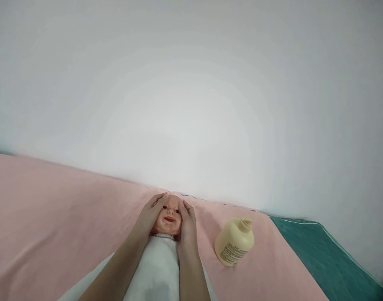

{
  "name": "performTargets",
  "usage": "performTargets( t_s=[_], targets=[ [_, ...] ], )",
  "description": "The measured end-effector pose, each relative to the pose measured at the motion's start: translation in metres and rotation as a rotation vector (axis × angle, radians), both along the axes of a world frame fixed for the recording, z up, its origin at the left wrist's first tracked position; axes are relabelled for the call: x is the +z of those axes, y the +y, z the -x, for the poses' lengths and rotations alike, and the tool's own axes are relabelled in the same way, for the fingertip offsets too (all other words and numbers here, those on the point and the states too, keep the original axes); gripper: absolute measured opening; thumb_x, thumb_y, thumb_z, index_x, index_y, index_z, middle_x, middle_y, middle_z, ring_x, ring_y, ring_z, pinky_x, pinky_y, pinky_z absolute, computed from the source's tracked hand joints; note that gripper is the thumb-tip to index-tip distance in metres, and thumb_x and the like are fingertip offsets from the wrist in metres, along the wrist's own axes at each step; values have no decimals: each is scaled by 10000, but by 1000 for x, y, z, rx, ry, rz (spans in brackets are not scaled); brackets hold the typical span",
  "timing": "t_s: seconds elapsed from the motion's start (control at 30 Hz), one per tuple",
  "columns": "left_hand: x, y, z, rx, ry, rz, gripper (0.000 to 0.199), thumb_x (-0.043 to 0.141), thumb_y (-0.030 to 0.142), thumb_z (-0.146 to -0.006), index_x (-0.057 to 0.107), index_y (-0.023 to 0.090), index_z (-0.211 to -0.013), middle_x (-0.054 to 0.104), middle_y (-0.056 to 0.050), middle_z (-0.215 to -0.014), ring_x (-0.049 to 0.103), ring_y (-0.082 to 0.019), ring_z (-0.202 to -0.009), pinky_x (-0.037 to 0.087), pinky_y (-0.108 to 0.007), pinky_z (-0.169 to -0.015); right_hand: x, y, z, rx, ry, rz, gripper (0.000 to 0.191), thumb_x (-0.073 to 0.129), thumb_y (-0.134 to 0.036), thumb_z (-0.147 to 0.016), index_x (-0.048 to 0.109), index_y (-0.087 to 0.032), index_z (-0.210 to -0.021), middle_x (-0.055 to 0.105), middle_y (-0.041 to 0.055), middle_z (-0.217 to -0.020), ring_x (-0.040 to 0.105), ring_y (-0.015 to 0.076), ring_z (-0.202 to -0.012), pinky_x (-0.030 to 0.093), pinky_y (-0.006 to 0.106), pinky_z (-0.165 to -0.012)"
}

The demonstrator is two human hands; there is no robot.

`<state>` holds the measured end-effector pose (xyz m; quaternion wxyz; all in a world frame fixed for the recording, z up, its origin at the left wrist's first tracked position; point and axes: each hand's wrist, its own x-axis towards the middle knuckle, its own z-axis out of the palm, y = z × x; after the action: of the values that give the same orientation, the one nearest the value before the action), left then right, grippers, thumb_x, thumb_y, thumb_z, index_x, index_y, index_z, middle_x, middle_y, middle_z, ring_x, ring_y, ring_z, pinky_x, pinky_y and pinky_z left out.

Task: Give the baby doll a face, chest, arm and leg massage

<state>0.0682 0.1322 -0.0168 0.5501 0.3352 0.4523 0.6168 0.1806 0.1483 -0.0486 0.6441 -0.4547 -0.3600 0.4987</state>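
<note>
A baby doll (168, 221) lies on its back at the bottom centre, its head toward the wall and its body under white cloth (157, 263). My left hand (151, 215) cups one side of the doll's head, fingertips at the forehead. Against the other side of the head rests my right hand (188, 220), its fingers curved along the temple. Between them the two hands hold the head. The back of the head is hidden.
A pale yellow bottle (233, 242) with printed text stands to the right of the doll. Beneath everything is a pink sheet (69, 205), with a green surface (313, 246) showing at the right. Behind rises a plain white wall (191, 96).
</note>
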Motion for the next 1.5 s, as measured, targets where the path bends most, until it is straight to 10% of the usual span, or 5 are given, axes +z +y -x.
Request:
performTargets(
  t_s=[0.97,1.5],
  targets=[
    [-16,11,3,11,19,-5,337,501,354,-826,609,189,-1100,597,-91,-1257,566,-227,-1150,440,-339,-981,-3,4,-5,-1,114,63,450,669,-387,-573,673,-208,-986,663,85,-1125,589,310,-1081,514,390,-846],
    [7,-3,3,-63,90,90,443,724,355,-700,566,208,-1088,679,-79,-940,684,-232,-842,545,-332,-741,9,-11,-3,11,-57,64,516,763,-387,-661,586,-194,-1106,643,87,-1101,621,288,-1012,537,335,-778]
  ],
)
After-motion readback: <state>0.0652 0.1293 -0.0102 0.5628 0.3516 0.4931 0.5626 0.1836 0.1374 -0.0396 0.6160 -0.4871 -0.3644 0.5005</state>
